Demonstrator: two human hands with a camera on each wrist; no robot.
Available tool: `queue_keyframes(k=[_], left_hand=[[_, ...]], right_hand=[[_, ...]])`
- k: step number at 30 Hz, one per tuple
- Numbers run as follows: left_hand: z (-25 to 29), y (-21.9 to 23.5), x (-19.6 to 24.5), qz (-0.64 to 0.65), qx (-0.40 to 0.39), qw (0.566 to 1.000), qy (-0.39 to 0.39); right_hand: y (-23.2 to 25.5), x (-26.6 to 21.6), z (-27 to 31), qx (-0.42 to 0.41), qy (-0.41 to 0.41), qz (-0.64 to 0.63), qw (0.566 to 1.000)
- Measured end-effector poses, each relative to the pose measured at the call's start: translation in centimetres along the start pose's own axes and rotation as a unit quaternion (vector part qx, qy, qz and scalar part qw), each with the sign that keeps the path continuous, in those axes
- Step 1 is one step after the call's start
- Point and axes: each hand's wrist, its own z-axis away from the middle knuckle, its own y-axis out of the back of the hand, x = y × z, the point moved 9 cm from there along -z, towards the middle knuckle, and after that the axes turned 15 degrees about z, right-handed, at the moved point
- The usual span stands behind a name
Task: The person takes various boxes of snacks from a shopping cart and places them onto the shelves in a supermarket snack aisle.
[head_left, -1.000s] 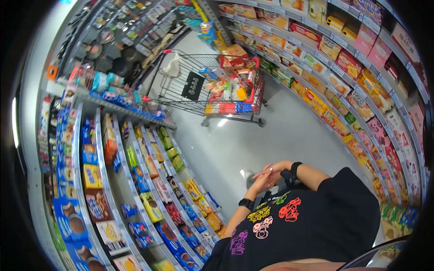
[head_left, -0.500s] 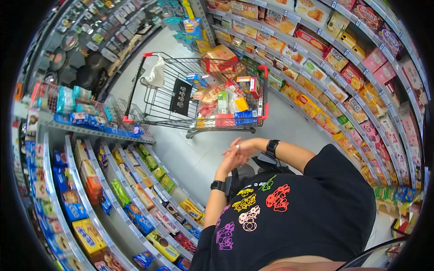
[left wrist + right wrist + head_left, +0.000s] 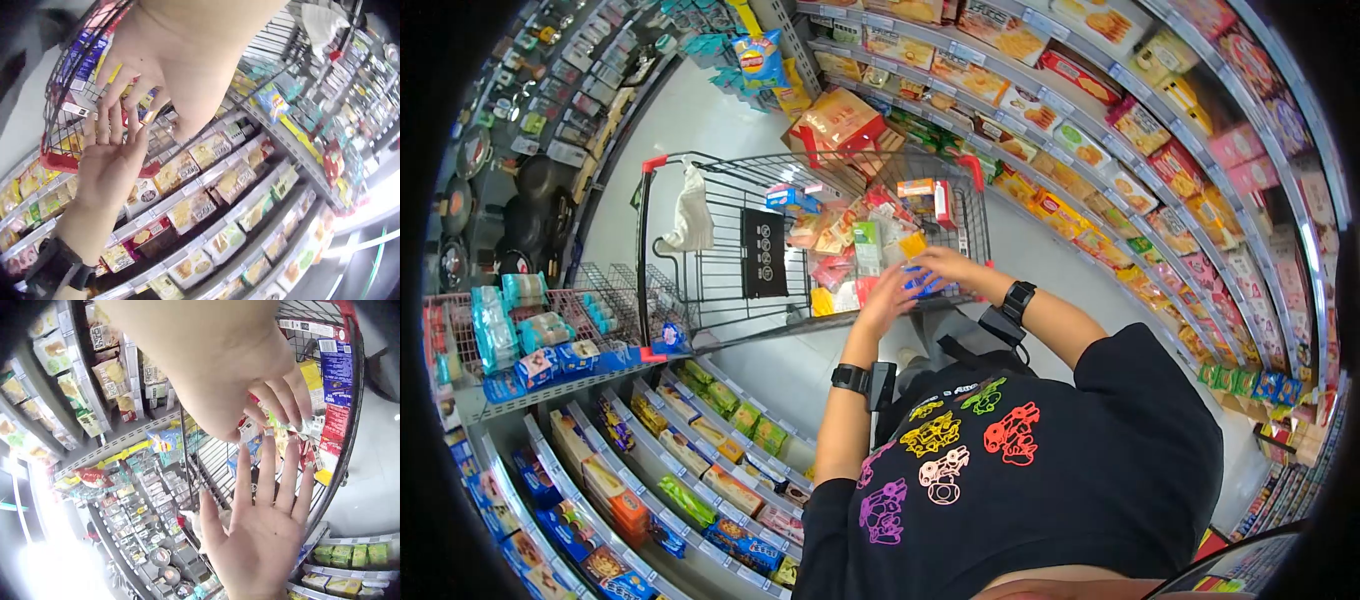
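Both hands reach forward over the near side of a wire shopping cart (image 3: pixel 745 320) and hold nothing. My left hand (image 3: pixel 885 300) has its fingers extended; in the right wrist view its palm (image 3: pixel 262 531) shows with fingers spread. Facing it is my right hand (image 3: pixel 948 268), fingers loosely bent, its fingertips close to the left ones. Below them in the cart lie a green-and-white pack (image 3: pixel 867 248), a blue box (image 3: pixel 920 283), a yellow pack (image 3: pixel 912 244) and several other packaged groceries. A white cloth bag (image 3: pixel 690 212) hangs at the cart's left end.
Shelves of boxed biscuits (image 3: pixel 1090 155) line the right side. Lower shelves of snack packs (image 3: pixel 700 455) run along the left, with a wire basket of teal packs (image 3: pixel 545 330) above. Pans (image 3: pixel 535 215) hang at far left. A red carton (image 3: pixel 840 125) shows beyond the cart.
The hands were clasped together near the body; they have parted and extended forward. The cart now appears nearer and larger, directly under the hands.
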Motion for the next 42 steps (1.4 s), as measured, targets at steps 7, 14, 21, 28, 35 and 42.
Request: queue_keyframes(k=[7, 14, 21, 28, 35, 42], left_hand=[[-6.5, 10.5, -1.6, 0.227, 0.156, 0.959, 0.062], [-8.6, 17.0, -3.6, 0.233, 0.258, 0.930, 0.123], [-11.5, 23.1, -4.9, 0.154, 0.250, 0.942, 0.163], [-11.4, 22.4, -5.8, 0.096, 0.180, 0.954, 0.218], [-10.6, 16.0, -1.2, 0.067, 0.136, 0.962, 0.228], [-11.6, 13.0, 4.7, -0.008, 0.065, 0.981, 0.181]], right_hand=[[6.1, 5.0, -9.5, 0.121, -0.072, 0.212, 0.967], [7.4, 6.9, -12.9, 0.126, -0.161, 0.350, 0.914], [6.3, 8.4, -15.2, 0.152, -0.207, 0.400, 0.880], [4.7, 2.3, -13.9, 0.176, -0.114, 0.329, 0.921], [4.6, -6.4, -10.5, 0.203, -0.001, 0.406, 0.891], [7.6, -11.7, -5.3, 0.168, 0.055, 0.352, 0.919]])
